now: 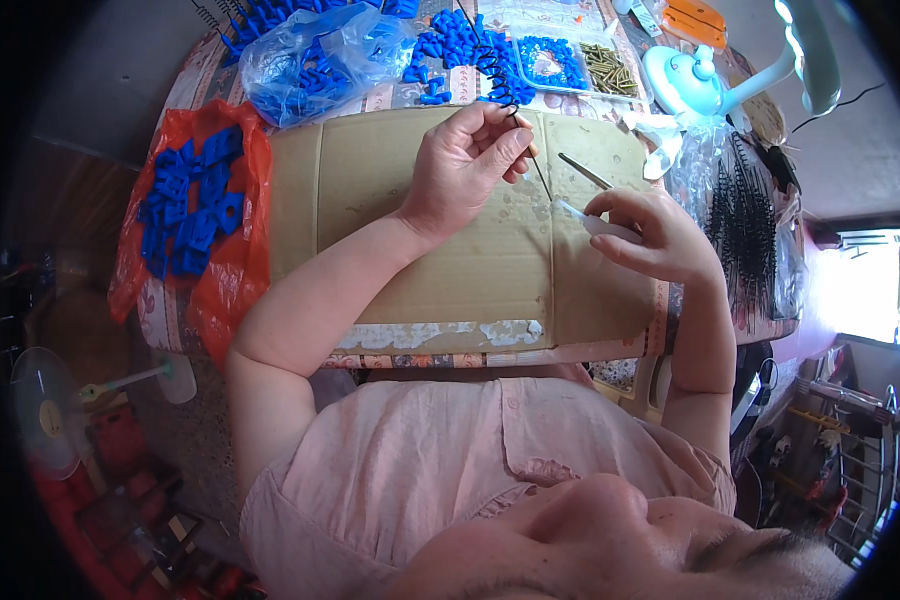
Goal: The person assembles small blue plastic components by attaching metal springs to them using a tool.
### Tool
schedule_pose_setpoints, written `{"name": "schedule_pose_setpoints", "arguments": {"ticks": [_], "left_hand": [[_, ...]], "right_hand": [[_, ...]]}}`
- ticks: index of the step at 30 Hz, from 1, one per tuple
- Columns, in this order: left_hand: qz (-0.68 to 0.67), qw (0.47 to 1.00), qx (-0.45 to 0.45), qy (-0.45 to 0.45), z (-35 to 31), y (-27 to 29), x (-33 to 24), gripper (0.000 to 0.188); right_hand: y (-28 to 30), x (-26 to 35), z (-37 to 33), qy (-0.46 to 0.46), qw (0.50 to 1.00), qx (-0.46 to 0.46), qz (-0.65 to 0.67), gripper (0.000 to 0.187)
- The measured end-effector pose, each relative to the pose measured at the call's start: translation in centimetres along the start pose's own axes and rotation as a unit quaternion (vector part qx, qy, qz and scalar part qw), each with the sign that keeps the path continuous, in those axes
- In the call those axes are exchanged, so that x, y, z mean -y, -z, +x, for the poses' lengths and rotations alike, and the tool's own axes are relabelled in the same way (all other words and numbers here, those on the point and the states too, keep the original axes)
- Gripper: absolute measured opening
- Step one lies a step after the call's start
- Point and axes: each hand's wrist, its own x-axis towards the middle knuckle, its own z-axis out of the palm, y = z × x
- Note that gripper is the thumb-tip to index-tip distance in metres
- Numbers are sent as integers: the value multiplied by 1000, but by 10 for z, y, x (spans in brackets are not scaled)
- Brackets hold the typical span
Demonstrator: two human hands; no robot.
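Where the left hand (467, 165) grips: black wire (543, 177), pinched between thumb and fingers near the far edge of the cardboard (420, 290).
Right hand (660, 235): fingers curled around a white bottle (613, 230), nozzle (572, 210) near the wire's tip.
Red bag (238, 290): left edge of the worktop (440, 360).

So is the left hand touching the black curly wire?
Touching. The head view shows it: the left hand pinches the black wire between thumb and fingers, with the coils sticking out above and a straight end below.
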Motion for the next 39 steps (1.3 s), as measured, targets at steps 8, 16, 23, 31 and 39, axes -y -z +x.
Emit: {"name": "schedule_pose_setpoints", "arguments": {"ticks": [8, 16, 23, 31, 39], "left_hand": [[-1, 1000, 4, 0, 1, -1, 0, 10], [-1, 1000, 8, 7, 2, 2, 2, 10], [-3, 1000, 9, 14, 0, -1, 0, 11], [-9, 1000, 14, 0, -1, -3, 2, 10], [-5, 1000, 8, 5, -1, -1, 1, 10]], "right_hand": [[-5, -5, 1, 29, 999, -14, -4, 25], [-1, -4, -1, 12, 1000, -15, 8, 26], [-1, -4, -1, -4, 1000, 4, 1, 25], [-3, -5, 1, -2, 1000, 9, -1, 24], [-3, -9, -2, -26, 998, 5, 50, 24]]}}
